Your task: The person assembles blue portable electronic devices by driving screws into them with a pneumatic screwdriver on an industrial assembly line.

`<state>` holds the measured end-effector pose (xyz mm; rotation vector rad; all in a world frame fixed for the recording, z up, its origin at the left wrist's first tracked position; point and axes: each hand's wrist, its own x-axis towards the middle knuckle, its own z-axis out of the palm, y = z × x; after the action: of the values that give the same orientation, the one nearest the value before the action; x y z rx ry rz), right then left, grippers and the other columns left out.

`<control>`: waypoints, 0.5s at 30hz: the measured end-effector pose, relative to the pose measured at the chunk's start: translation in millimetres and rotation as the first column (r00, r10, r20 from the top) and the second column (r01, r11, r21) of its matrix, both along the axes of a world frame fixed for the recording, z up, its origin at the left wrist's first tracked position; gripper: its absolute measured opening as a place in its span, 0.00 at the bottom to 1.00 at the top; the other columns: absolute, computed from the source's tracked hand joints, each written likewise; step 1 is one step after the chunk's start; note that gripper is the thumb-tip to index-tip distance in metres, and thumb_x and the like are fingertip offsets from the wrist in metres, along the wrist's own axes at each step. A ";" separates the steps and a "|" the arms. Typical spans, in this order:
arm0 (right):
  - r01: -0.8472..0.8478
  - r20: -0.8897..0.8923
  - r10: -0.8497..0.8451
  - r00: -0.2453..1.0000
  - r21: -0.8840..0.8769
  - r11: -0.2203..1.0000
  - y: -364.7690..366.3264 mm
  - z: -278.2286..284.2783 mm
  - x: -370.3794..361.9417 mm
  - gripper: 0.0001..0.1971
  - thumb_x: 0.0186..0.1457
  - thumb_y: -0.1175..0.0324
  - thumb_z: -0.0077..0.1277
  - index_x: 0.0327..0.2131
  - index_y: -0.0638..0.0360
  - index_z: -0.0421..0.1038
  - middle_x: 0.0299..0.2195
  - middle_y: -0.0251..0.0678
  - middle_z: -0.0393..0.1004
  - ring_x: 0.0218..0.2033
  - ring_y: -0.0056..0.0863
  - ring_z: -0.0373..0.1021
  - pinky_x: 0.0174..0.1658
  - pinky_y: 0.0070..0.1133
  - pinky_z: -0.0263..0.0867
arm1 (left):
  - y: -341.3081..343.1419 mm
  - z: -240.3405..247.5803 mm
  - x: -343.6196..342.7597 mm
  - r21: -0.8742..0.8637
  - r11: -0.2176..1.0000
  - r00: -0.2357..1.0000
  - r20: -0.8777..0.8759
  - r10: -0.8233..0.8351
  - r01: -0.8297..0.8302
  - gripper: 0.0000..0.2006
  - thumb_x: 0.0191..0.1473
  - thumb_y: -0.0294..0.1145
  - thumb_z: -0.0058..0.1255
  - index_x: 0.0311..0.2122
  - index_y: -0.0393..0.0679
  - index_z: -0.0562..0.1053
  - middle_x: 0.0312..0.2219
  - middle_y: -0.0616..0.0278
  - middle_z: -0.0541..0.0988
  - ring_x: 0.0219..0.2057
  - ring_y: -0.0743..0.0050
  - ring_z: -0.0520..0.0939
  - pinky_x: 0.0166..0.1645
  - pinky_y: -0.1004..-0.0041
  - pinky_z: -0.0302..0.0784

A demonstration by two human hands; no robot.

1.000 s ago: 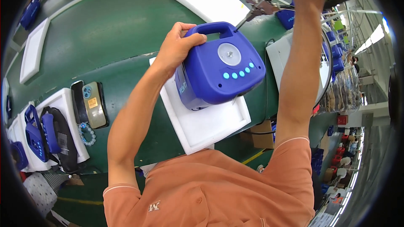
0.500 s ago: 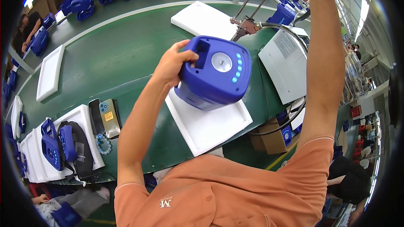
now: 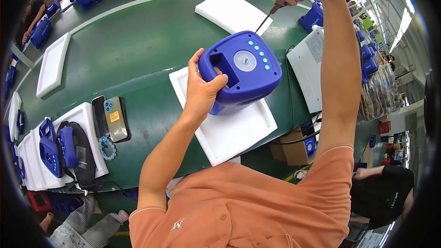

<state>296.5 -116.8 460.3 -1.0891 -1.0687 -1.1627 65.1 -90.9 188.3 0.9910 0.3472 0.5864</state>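
Tilting blue speaker further upright

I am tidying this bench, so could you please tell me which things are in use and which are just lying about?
In use:
left hand
blue plastic handled casing
white foam tray
hanging screwdriver

Lying about:
two phones
bead bracelet
spare white foam slab
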 end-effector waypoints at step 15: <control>-0.063 -0.379 0.020 0.925 -0.101 0.993 0.0 -18.6 -15.0 0.25 0.71 0.48 0.43 0.30 0.62 0.72 0.23 0.27 0.67 0.24 0.21 0.63 0.29 0.24 0.61 | 0.3 0.0 1.0 0.000 1.000 1.000 -0.024 -0.004 0.004 0.44 0.50 0.19 0.57 0.70 0.40 0.48 0.36 0.60 0.74 0.33 0.74 0.78 0.43 0.70 0.81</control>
<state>281.5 -116.8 441.7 -1.3095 -0.8549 -0.8209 66.1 -90.6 188.3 0.9990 0.3667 0.5716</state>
